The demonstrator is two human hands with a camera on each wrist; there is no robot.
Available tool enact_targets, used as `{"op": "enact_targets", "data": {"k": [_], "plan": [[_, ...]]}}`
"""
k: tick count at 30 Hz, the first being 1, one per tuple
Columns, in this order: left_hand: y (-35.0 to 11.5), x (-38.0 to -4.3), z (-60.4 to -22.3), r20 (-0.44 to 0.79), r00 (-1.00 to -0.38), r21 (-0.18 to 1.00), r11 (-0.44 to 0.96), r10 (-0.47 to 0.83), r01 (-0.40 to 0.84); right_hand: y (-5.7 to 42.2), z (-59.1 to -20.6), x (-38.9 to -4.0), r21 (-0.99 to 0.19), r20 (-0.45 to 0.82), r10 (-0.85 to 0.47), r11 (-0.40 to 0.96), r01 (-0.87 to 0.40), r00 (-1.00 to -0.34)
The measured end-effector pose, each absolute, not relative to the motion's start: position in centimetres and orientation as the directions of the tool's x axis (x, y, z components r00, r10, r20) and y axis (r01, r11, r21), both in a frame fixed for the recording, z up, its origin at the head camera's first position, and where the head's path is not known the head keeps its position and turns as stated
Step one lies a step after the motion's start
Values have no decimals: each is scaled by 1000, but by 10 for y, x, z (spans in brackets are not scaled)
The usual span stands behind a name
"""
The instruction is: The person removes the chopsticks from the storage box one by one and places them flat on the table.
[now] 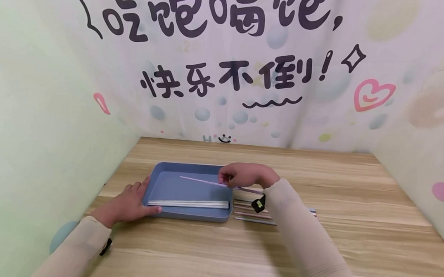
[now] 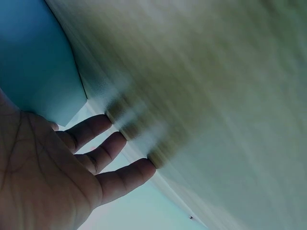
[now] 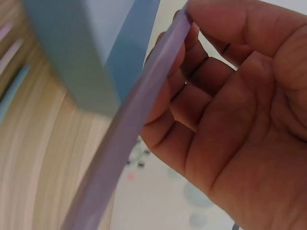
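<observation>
In the head view a blue tray (image 1: 179, 189) lies on the wooden table, with several white chopsticks (image 1: 189, 203) side by side along its front inner edge. My left hand (image 1: 131, 202) rests against the tray's left end, thumb over the front left corner; in the left wrist view its fingers (image 2: 127, 173) reach out fairly straight, tips at the tabletop. Between thumb and fingertips, my right hand (image 1: 244, 175) pinches a purple chopstick (image 1: 198, 180) above the tray's right part. The thin end points left over the tray; the thick end (image 3: 91, 191) passes out over the right rim.
Several chopsticks in pink, brown and blue-grey tones (image 1: 252, 215) lie on the table right of the tray, partly hidden under my right forearm. A printed curtain (image 1: 222, 122) stands behind the table (image 1: 202, 253), and pale walls (image 1: 41, 106) close off the sides.
</observation>
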State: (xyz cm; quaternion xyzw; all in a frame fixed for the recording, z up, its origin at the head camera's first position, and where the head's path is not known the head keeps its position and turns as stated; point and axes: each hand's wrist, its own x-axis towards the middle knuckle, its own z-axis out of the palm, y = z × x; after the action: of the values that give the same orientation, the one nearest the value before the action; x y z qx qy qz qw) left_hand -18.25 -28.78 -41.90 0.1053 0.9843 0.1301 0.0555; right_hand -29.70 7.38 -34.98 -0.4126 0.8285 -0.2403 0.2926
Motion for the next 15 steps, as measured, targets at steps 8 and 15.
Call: {"op": "enact_targets", "data": {"k": [8,15], "plan": [[-288,-182,-420,-67,-970,283,937,234,207,134,-363,-296,-652,-317,-758,611,-449,-570],[-287,-183,-418,-62,-969,284,935,241,214,181,-368,-292,-598,-344,-717,665,-448,-606]]}}
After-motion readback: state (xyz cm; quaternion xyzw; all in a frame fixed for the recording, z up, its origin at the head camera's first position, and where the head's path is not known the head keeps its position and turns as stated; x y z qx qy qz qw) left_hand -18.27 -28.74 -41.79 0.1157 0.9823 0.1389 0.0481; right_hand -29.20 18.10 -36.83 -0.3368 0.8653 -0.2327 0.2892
